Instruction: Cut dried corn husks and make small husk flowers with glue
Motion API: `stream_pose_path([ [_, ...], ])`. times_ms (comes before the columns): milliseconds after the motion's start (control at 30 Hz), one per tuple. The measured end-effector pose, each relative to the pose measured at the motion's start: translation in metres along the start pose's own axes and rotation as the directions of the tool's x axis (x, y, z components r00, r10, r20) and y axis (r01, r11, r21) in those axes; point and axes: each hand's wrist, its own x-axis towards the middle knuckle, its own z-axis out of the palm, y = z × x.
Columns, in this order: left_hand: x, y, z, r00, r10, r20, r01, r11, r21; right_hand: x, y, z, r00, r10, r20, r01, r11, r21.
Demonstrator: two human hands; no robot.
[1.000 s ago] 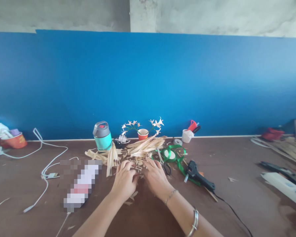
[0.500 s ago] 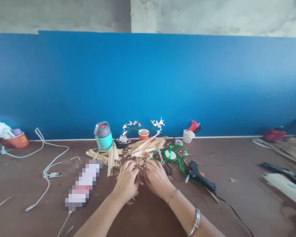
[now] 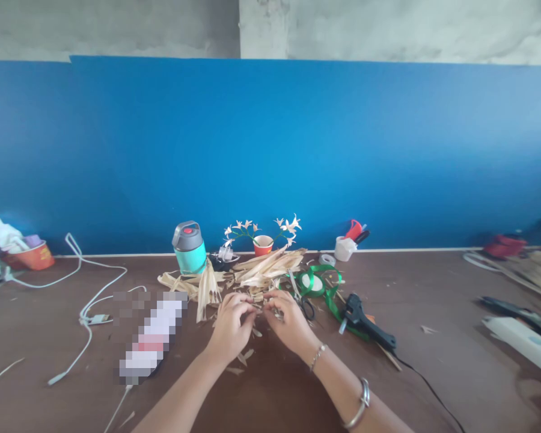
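Just in front of the heap of dried corn husks [image 3: 270,267], my left hand [image 3: 234,325] and my right hand [image 3: 291,319] face each other, fingertips close together. Thumb and fingers of each hand are pinched. Whatever lies between them is too small to make out against the pale husk scraps [image 3: 246,356] on the table. Right of my right hand are scissors [image 3: 306,308], partly covered, and a spool of green ribbon [image 3: 313,281]. White flowers [image 3: 291,225] on green stems stand in a red paper cup [image 3: 262,245] behind the husks.
A black glue gun [image 3: 367,325] with a trailing cord lies to the right. Left are a pixelated object [image 3: 155,340] and white cables [image 3: 88,322]. A turquoise flask [image 3: 190,252] and a white cup of tools [image 3: 345,248] stand before the blue partition [image 3: 270,150].
My hands have turned slightly outward, so the thumbs and the gap between the fingertips show more. The things on the table stay where they were.
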Motion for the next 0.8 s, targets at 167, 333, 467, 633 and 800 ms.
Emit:
stream_pose_path([
  [167,-0.0008,0.004,-0.0046,0.998,0.019,-0.053,-0.021,0.999,-0.026,0.001,-0.0007,-0.0003,0.994,0.11,-0.004,-0.109,0.986,0.127],
  [333,-0.0029,0.0058,-0.0075,0.983,0.157,-0.095,-0.149,0.985,0.086,0.0014,-0.003,-0.0046,0.987,0.152,0.053,-0.16,0.961,0.224],
  [467,-0.0023,0.006,-0.0088,0.978,0.181,-0.105,-0.167,0.978,0.128,0.0008,-0.0044,-0.0055,0.991,0.116,0.059,-0.126,0.971,0.203],
  [633,-0.0014,0.006,-0.0076,0.981,0.138,-0.134,-0.125,0.987,0.1,-0.0007,-0.0058,-0.004,0.997,-0.068,-0.026,0.068,0.997,0.023],
  [800,-0.0018,0.0045,-0.0044,0.983,0.147,-0.111,-0.136,0.985,0.107,-0.0033,-0.0066,-0.0044,0.983,-0.183,-0.014,0.176,0.961,-0.212],
])
